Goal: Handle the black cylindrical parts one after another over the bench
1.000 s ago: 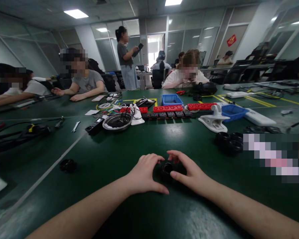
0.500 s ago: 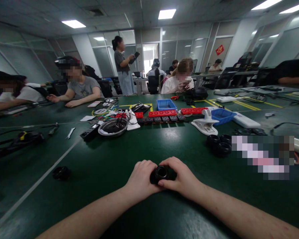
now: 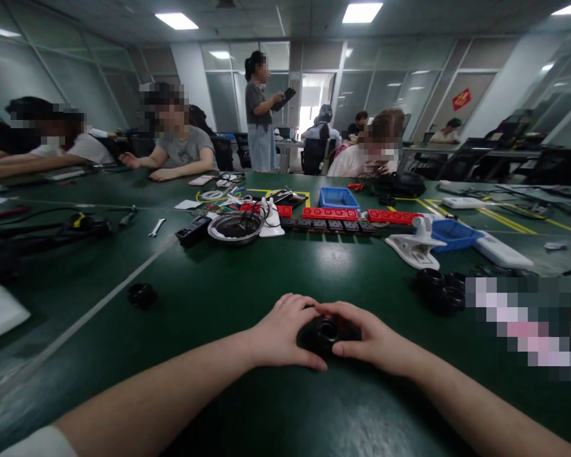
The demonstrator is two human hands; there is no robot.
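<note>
A glossy black round piece with a hole through its middle [image 3: 327, 329] is on or just above the green table, between my two hands. My right hand [image 3: 374, 336] curls around its right side, thumb at the near edge and fingertips at the far edge. On the other side my left hand [image 3: 280, 333] is spread around it, thumb and fingers apart; its thumb stands off the piece. A similar black piece [image 3: 141, 295] lies alone to the left. Several more black round pieces [image 3: 445, 298] are bunched together on the right.
Across the table run red socket strips [image 3: 335, 214], with a metal bowl [image 3: 235, 227], a blue tray [image 3: 339, 198] and a white clamp [image 3: 416, 244] nearby. A wrench [image 3: 157, 228] lies on the left. A white object [image 3: 0, 314] is at the left edge. People sit opposite.
My left hand has loosened, its thumb moving away from the black piece. My right hand stays around it. The view has turned left, so everything appears shifted to the right.
</note>
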